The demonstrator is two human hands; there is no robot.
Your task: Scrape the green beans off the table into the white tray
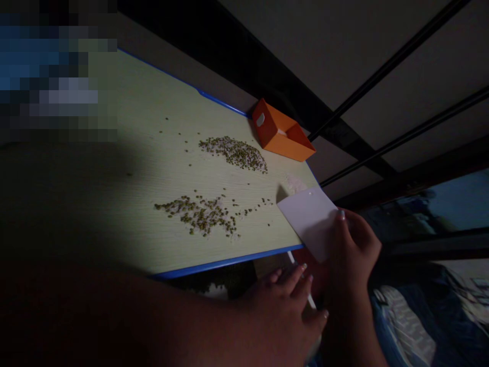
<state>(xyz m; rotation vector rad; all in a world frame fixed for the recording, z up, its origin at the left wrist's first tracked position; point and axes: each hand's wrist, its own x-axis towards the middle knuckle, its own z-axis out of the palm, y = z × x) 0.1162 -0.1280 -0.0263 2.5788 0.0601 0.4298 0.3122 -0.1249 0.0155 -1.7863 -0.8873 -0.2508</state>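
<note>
A thin white card is pinched in my right hand, its far edge on the tabletop at the table's right corner. Just beyond the card lies a small patch of pale grains. Below the table's edge, my left hand has its fingers over the white rim of a reddish container, mostly hidden by both hands. Green beans mixed with pale grains form an upper pile and a looser lower pile. Several stray beans are scattered around them.
An open orange box sits at the table's far edge. Blue edging borders the pale wooden table. Dark metal bars run past the far side. Clothing or bedding lies at lower right. Deep shadow covers the table's left part.
</note>
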